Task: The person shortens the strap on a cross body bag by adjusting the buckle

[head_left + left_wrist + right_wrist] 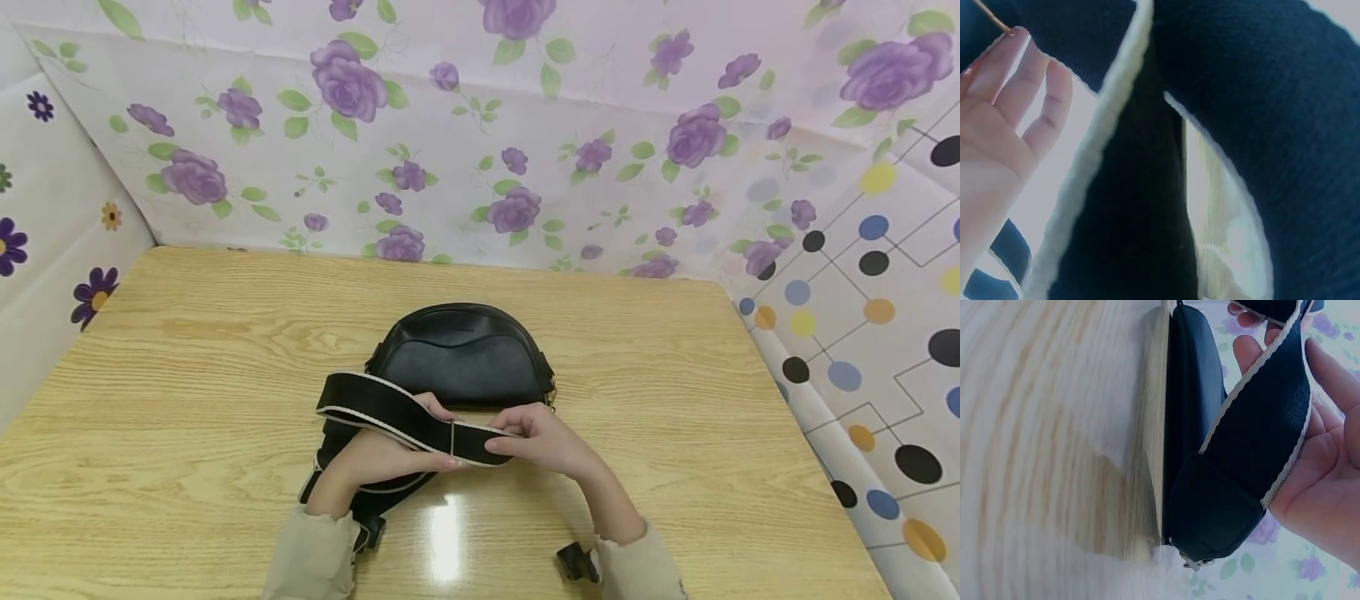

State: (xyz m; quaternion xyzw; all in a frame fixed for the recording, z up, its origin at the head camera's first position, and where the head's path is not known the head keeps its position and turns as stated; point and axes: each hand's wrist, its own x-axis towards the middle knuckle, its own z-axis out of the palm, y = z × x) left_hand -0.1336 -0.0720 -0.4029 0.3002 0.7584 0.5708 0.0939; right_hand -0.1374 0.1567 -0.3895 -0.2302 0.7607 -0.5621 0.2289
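A black half-moon shoulder bag [457, 367] lies on the table, its curved side away from me. Its wide black strap [375, 404] with pale edging is lifted in front of it and loops out to the left. My left hand [375, 458] pinches the strap right by a thin metal slider [452, 437]. Just to the right, my right hand [547, 439] holds the strap between thumb and fingers. The right wrist view shows the strap's leather end tab [1216, 509] and a metal clip [1194, 562] at the bag's end. Strap folds fill most of the left wrist view.
The wooden table [675, 400] runs back to a floral cloth [450, 150]. A dotted cloth [862, 375] borders the right side, and another flowered cloth [52, 208] the left. Black buckles [576, 562] sit near the sleeves.
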